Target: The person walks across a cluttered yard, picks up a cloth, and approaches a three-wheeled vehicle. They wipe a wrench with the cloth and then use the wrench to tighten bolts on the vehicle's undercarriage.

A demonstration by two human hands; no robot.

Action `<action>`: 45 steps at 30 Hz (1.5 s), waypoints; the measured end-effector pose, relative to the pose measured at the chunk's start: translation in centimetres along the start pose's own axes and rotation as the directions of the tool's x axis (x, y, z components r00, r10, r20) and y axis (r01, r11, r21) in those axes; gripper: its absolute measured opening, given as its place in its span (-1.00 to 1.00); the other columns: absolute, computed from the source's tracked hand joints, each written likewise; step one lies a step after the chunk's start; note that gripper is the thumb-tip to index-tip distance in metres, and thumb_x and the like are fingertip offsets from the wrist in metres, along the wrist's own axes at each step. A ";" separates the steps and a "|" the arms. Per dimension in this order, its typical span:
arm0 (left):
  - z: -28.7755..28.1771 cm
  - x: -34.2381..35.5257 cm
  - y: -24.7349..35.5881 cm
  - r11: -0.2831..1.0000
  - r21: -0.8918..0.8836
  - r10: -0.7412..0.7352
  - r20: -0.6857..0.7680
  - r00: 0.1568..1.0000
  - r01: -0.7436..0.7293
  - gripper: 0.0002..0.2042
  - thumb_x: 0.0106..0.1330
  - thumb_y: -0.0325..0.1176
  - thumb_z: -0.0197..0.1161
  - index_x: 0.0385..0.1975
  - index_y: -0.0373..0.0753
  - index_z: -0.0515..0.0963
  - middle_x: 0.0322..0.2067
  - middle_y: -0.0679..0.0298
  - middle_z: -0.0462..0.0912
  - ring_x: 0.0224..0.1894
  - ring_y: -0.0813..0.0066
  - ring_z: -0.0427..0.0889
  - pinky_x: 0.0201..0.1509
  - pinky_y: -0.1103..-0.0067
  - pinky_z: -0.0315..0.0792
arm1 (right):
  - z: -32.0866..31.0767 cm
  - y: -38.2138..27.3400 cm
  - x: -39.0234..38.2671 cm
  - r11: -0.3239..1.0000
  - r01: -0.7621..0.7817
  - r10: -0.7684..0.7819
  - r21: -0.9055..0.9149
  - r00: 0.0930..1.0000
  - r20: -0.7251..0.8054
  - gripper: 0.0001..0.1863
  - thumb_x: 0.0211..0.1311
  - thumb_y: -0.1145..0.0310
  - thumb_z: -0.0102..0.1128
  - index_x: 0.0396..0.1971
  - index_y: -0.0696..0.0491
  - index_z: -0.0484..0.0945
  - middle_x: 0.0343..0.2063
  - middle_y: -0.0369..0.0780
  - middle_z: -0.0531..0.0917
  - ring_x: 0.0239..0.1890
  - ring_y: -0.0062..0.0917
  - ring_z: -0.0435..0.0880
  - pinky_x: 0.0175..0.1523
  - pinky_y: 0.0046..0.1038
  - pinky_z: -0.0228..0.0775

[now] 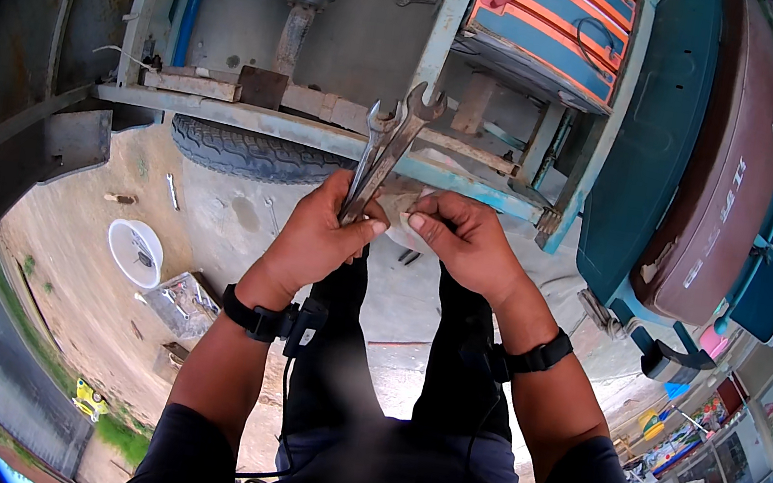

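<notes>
Wrenches [384, 157], two, open-ended, steel: were held upright in the closed left hand [317, 229], near the metal frame [308, 133], heads overlapping its rail in view. Right hand [473, 246]: pinched a pale cloth-like scrap [398, 208], also near the frame. Tyre [256, 153]: showed just under the frame. Orange-edged boxes [543, 54]: sat within the frame.

Wrenches [390, 153] lie in the left hand [316, 232]. Beyond it runs the frame [256, 117], with a tyre [256, 152] along its near side, left. Far right, boxes [545, 41] sit within the frame, left of a seat [729, 161]. Near left, a basin [113, 248] stands beside a tray [167, 310].
</notes>
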State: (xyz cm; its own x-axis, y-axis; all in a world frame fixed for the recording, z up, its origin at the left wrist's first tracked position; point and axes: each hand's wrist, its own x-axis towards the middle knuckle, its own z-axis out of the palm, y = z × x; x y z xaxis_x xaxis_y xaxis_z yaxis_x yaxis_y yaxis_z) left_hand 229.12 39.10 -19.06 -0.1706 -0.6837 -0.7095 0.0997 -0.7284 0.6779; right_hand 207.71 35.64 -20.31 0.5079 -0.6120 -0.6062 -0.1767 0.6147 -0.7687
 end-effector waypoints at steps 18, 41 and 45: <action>10.6 -10.5 0.1 0.989 0.118 -0.134 0.490 0.862 0.087 -0.66 0.30 -0.48 0.25 0.00 -0.29 0.30 -0.27 0.29 0.52 -0.54 0.69 0.43 -0.51 0.73 0.36 | 4.0 1.2 -22.7 0.955 0.094 -0.010 0.280 0.957 -0.289 -0.84 0.35 0.39 0.19 -0.22 0.17 0.62 -0.34 -0.36 0.63 -0.28 -0.75 0.51 -0.14 -0.62 0.35; 27.9 -22.1 -7.4 0.994 0.099 -0.091 0.525 0.846 0.045 -0.62 0.27 -0.47 0.31 0.03 -0.29 0.33 -0.42 0.35 0.47 -0.54 0.64 0.46 -0.51 0.68 0.38 | 2.0 10.4 -41.6 0.885 0.374 -0.210 0.278 0.853 -0.478 -0.82 0.31 0.34 0.26 -0.33 0.15 0.54 -0.45 -0.40 0.57 -0.39 -0.79 0.44 -0.28 -0.64 0.34; 28.7 -23.9 -8.3 0.991 0.126 -0.112 0.534 0.838 0.053 -0.63 0.29 -0.45 0.30 0.04 -0.31 0.34 -0.43 0.36 0.48 -0.54 0.65 0.46 -0.50 0.68 0.39 | 2.8 12.2 -44.5 0.953 0.224 -0.150 0.204 0.934 -0.324 -0.82 0.31 0.33 0.23 -0.33 0.16 0.54 -0.48 -0.33 0.58 -0.39 -0.68 0.51 -0.25 -0.56 0.38</action>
State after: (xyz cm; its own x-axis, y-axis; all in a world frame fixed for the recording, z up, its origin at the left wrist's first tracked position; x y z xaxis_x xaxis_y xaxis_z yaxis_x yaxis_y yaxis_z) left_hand 204.29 62.77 -2.22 -0.6779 -0.4669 -0.5678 -0.0336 -0.7519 0.6584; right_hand 185.27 71.73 -2.13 0.2274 -0.8254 -0.5167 0.1174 0.5500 -0.8269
